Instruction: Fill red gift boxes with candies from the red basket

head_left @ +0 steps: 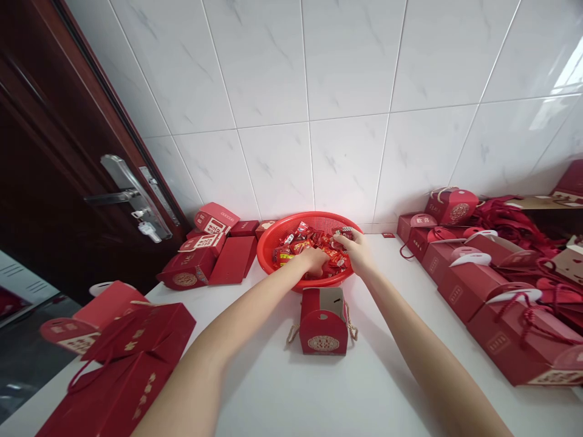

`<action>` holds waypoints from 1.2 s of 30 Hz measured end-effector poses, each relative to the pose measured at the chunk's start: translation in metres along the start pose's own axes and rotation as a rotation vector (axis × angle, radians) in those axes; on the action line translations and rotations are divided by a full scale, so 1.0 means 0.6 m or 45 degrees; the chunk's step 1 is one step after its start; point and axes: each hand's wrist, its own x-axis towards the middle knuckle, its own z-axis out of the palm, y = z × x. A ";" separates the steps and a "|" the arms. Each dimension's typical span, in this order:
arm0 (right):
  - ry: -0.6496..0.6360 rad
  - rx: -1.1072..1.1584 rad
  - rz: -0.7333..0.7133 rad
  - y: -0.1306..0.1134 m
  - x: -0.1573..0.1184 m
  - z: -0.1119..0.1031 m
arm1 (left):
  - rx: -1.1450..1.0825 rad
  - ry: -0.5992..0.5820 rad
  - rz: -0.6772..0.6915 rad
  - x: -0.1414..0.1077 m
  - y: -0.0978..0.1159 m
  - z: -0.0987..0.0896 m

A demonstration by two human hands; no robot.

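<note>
A red plastic basket (268,258) full of wrapped candies (298,246) stands against the wall. My left hand (315,261) reaches over its front rim, fingers curled down among the candies; what they hold, if anything, is hidden. At the basket's right side, my right hand (359,250) is closed, thumb and fingers pinching a small candy with a patterned wrapper (347,232). Directly in front of the basket is a small red gift box (323,331), its top open, with rope handles at both sides and a pale round emblem on its front.
Red gift boxes (473,285) with cord handles line the right side of the white table (268,388). More boxes (189,267) stand at the back left, and larger red ones (132,358) at the front left. A dark door with a metal handle (132,194) borders the left.
</note>
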 end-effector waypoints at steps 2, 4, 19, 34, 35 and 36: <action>-0.001 0.009 -0.001 0.000 0.000 0.000 | -0.074 0.074 -0.005 0.000 -0.005 -0.003; 0.005 0.025 0.001 0.000 0.002 0.000 | -0.192 0.152 0.008 -0.002 -0.013 -0.010; 0.033 0.133 0.025 0.010 0.011 -0.003 | -1.242 0.496 0.175 -0.025 -0.048 -0.041; 0.031 0.187 0.060 -0.001 0.003 0.001 | -1.229 0.661 0.179 -0.025 -0.047 -0.035; 0.031 0.186 0.061 -0.001 0.003 0.001 | -1.230 0.672 0.177 -0.024 -0.047 -0.035; 0.032 0.184 0.061 0.000 0.003 0.001 | -1.238 0.680 0.177 -0.024 -0.047 -0.035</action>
